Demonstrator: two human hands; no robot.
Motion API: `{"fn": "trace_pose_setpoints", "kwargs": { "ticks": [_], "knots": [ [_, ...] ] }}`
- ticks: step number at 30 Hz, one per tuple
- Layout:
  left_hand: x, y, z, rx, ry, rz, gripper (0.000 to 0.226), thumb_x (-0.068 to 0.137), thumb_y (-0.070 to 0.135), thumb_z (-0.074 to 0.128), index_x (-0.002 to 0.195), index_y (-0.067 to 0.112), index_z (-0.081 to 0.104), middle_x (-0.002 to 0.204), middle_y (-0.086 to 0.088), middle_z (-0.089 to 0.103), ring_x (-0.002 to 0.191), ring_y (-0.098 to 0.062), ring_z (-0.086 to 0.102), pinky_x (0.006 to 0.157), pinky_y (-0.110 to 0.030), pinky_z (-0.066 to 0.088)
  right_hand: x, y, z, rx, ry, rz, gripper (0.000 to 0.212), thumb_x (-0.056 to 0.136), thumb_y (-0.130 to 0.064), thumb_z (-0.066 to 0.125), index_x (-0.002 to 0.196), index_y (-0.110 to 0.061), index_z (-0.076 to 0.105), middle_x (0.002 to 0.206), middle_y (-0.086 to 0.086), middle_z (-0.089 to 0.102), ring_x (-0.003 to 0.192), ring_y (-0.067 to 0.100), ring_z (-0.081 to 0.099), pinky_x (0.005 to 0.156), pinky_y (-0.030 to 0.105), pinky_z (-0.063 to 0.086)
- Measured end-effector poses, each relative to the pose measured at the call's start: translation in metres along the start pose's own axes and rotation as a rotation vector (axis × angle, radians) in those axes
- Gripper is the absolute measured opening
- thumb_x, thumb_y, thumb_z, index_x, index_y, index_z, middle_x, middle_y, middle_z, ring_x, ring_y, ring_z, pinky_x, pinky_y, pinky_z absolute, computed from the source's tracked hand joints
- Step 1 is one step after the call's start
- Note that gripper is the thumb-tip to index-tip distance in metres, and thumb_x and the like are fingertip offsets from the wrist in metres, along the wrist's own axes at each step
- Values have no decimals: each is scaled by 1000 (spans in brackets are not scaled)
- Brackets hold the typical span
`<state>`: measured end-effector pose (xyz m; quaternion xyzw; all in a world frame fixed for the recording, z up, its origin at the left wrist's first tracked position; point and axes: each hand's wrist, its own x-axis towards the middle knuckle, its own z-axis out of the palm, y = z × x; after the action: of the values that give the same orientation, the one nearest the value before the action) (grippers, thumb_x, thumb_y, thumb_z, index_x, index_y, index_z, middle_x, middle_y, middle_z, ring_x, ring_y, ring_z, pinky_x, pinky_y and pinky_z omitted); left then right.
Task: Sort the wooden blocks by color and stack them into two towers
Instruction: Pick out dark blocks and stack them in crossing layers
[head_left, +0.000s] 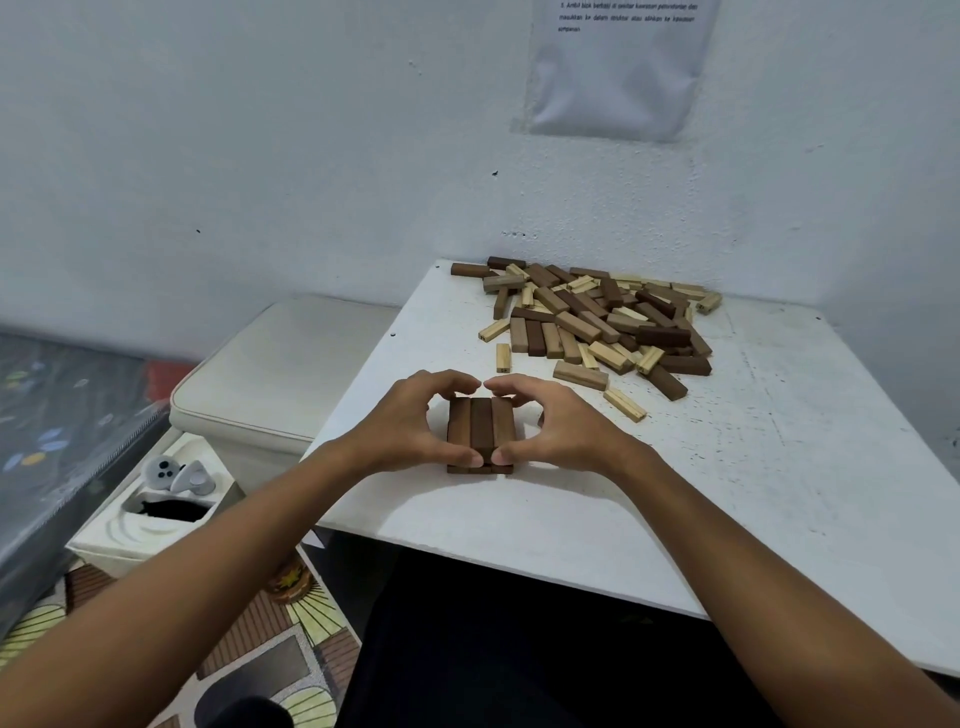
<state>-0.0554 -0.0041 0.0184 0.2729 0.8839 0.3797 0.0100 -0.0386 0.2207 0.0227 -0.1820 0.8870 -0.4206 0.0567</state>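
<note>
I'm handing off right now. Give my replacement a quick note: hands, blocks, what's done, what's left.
Left hand and right hand pinch the dark stack from both sides, squaring its top row of three brown blocks near the table's front edge.
Mixed pile of light and dark blocks lies unsorted at the back.
Done: dark tower begun.
Left: light tower not started; nearly all blocks remain.

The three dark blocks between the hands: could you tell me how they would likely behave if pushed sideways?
The dark blocks look rigid, flat-sided wood, so they should slide on the white table rather than roll. Lying low, they seem unlikely to tip. Being loose, they may drift apart unless both hands keep squeezing.
</note>
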Motion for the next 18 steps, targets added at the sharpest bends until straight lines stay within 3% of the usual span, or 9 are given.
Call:
{"fn": "trace_pose_setpoints", "kwargs": {
  "ticks": [4, 9, 11, 14, 18],
  "knots": [
    [3, 5, -4, -17, 14, -5, 75, 56, 68, 72, 122, 37, 56, 119, 22, 58, 109, 6, 51, 79, -8, 37, -2, 0, -5, 38, 49, 23, 64, 77, -45, 74, 136, -34, 52, 136, -16, 52, 120, 5, 48, 86, 26, 41],
    [24, 16, -9, -3, 61, 16, 60, 71, 70, 58, 118, 32, 62, 113, 22, 62, 106, 4, 53, 78, -8, 37, -7, 8, -25, 42, 172, 55, 45, 86, -43, 67, 128, -27, 61, 126, -12, 60, 114, 5, 55, 88, 30, 47],
    [41, 21, -7, 41, 23, 22, 53, 75, 62, 61, 116, 29, 64, 113, 19, 62, 105, 2, 53, 79, -12, 38, -11, 16, -37, 42, 224, 72, 43, 85, -43, 67, 124, -24, 64, 121, -9, 63, 109, 6, 57, 86, 31, 49],
    [69, 32, 0, 118, -83, 56, 45, 81, 49, 67, 118, 23, 65, 114, 13, 62, 103, -4, 53, 84, -24, 44, -16, 31, -58, -19, 329, 101, 29, 89, -27, 68, 117, -19, 68, 109, -7, 66, 98, 6, 60, 79, 27, 49],
    [108, 51, 19, 269, -230, 141, 36, 90, 31, 66, 123, 16, 63, 120, 3, 61, 107, -8, 51, 84, -23, 41, -20, 59, -84, -128, 572, 211, 22, 89, -14, 67, 110, -11, 70, 99, -1, 69, 91, 14, 64, 80, 32, 55]
  ]
}}
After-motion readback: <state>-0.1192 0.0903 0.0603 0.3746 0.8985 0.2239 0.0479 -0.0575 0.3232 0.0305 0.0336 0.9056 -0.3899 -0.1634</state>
